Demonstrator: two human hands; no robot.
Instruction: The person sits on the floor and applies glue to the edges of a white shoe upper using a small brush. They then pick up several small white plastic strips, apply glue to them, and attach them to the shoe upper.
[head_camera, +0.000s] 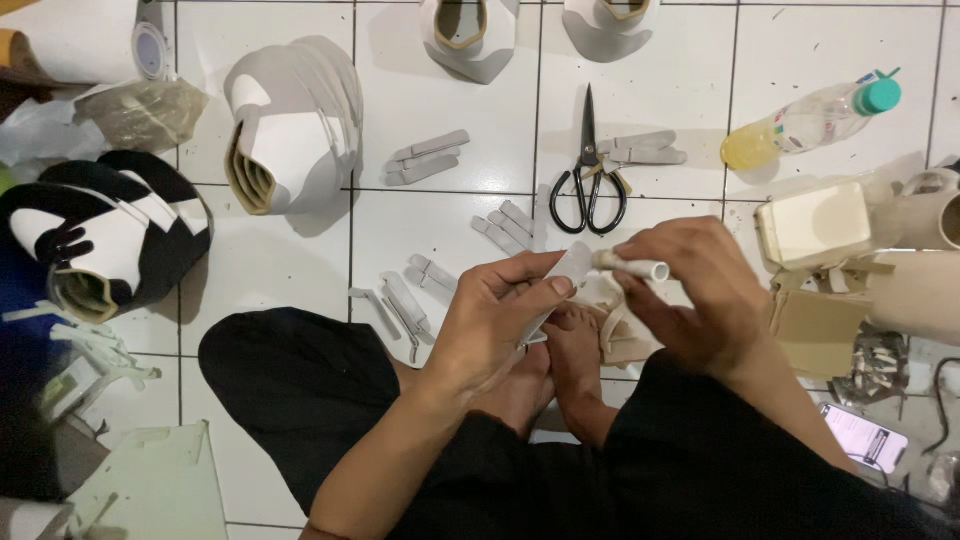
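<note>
Helmet pieces (470, 35) cut off (top edge); phone (865, 437) blurred

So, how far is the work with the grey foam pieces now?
Done: two white-grey helmet shells and a black-white one stand assembled on the floor. In hand: the left hand holds a flat grey piece while the right hand presses a small tube to it. Left: several loose grey strips by the scissors.
</note>
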